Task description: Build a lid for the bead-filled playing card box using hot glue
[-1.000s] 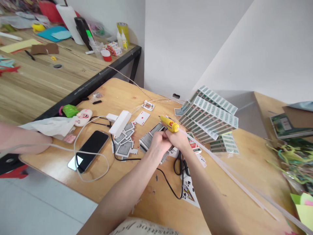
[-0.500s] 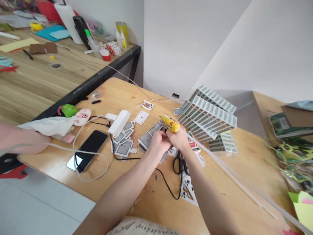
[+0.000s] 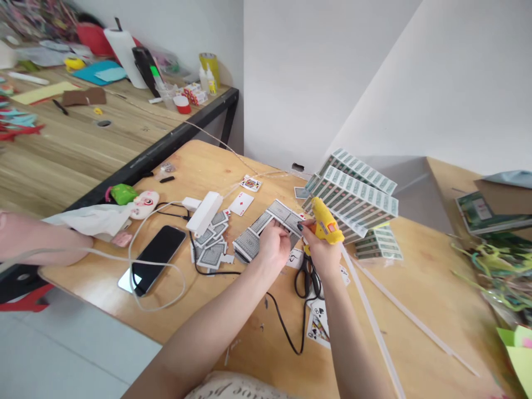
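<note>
My right hand (image 3: pixel 322 249) is wrapped round a yellow glue gun (image 3: pixel 327 223), its nozzle tilted up and a long clear glue stick trailing from its back. One fingertip of that hand reaches the edge of the grey-backed playing cards (image 3: pixel 248 244), which form a joined, frame-like piece. My left hand (image 3: pixel 275 244) lies on this piece with its fingers curled together; what they grip, if anything, is hidden. Black scissors (image 3: pixel 306 278) lie just below my right hand. Loose grey-backed cards (image 3: pixel 211 254) are spread to the left.
A stacked structure of green-and-white cards (image 3: pixel 361 191) stands at the right back. A white power strip (image 3: pixel 205 214), a phone (image 3: pixel 153 259) and looping cables lie at the left. Another person's arm (image 3: pixel 45 238) rests at the left edge. Face-up cards (image 3: pixel 319 327) lie near the front.
My right hand has moved right and away from my left hand, carrying the glue gun. More of the joined cards shows between the hands. The camera view has shifted slightly.
</note>
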`<state>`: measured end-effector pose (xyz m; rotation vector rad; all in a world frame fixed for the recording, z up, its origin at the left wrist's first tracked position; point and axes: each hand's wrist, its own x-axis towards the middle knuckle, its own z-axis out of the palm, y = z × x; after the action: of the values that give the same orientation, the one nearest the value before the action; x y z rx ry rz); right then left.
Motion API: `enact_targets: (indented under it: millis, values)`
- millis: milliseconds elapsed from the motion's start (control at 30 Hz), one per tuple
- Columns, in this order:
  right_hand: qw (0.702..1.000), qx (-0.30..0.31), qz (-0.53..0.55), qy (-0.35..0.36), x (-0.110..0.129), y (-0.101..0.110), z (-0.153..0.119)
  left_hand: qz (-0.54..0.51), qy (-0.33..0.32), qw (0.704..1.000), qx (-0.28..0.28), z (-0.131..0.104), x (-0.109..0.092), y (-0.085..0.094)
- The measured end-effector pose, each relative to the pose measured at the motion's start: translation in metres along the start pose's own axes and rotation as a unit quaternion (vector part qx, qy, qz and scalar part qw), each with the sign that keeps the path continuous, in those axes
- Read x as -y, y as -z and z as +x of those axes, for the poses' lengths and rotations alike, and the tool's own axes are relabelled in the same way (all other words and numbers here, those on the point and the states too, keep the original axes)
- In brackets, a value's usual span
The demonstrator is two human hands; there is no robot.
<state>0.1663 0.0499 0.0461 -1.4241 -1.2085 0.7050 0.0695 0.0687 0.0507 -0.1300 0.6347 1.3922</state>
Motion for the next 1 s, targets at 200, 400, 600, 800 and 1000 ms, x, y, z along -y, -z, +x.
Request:
enact_targets:
  millis: [200,400,600,800,1000]
  values:
    - [0.991,-0.019,0.018,-0.131,0.002,0.019,-0.016,0.111,0.025,0.990,-0.077,-0.033,-0.012,0.008]
    - [0.976,-0.011,0.099,-0.193,-0.015,0.028,-0.025,0.512,-0.198,0.835,0.038,-0.033,-0.060,0.029]
    - [0.967,-0.031,0.115,-0.226,-0.024,0.026,-0.034,0.753,-0.280,0.594,0.046,0.014,-0.076,0.035]
    - [0.959,-0.035,0.139,-0.243,-0.026,0.030,-0.040,0.874,-0.248,0.415,0.051,0.015,-0.074,0.036]
    - [0.953,-0.029,0.163,-0.253,-0.019,0.024,-0.046,0.853,-0.232,0.460,0.075,0.017,-0.080,0.033]
